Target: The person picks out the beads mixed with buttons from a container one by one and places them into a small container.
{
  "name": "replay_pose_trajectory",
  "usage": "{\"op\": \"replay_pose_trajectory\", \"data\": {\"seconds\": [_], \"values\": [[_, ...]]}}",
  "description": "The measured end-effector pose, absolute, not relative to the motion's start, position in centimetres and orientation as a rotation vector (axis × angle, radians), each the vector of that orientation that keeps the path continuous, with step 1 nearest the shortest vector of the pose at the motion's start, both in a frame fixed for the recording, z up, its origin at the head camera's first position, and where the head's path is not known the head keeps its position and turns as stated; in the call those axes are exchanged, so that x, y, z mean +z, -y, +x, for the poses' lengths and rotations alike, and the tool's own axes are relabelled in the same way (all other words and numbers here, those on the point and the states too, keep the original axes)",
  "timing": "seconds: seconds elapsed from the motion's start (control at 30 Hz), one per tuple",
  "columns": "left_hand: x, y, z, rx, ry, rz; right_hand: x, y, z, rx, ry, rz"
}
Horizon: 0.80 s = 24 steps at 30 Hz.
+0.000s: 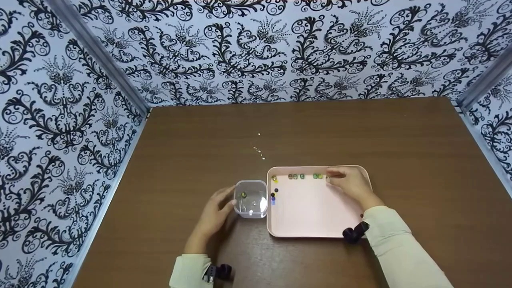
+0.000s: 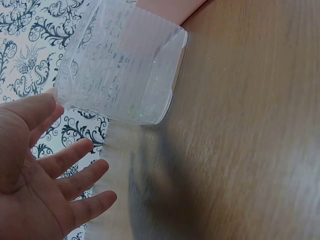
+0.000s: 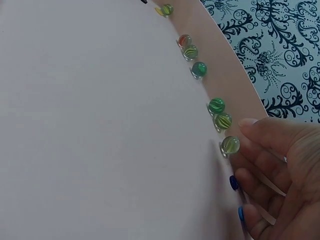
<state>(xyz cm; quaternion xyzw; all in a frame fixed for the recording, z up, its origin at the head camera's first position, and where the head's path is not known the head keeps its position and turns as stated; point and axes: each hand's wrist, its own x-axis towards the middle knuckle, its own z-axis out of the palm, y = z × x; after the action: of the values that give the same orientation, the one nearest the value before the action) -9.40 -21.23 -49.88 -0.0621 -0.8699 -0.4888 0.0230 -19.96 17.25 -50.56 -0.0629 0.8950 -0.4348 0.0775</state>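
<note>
In the head view my left hand is at the left side of a clear plastic container, fingertips at its wall. The left wrist view shows that hand's fingers spread and fairly straight. A greenish marble lies inside the container. My right hand reaches over the far right part of a pink tray. In the right wrist view its thumb and fingers are parted close to a clear yellow-green marble; no grip on it shows. Several more marbles, including a green one, line the tray's far wall.
Small dark pieces, a blue piece and a yellow one lie along the tray's left side. In the right wrist view a dark blue piece lies near the fingers. White specks mark the brown table. Patterned walls surround it.
</note>
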Motion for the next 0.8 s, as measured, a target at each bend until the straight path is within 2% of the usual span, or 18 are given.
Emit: {"op": "replay_pose_trajectory", "data": {"seconds": [0.8], "values": [[-49.86, 21.19, -9.33, -1.507, 2.696, -0.177, -51.27, -16.9, -20.2, -1.328, -2.673, -0.277]]}}
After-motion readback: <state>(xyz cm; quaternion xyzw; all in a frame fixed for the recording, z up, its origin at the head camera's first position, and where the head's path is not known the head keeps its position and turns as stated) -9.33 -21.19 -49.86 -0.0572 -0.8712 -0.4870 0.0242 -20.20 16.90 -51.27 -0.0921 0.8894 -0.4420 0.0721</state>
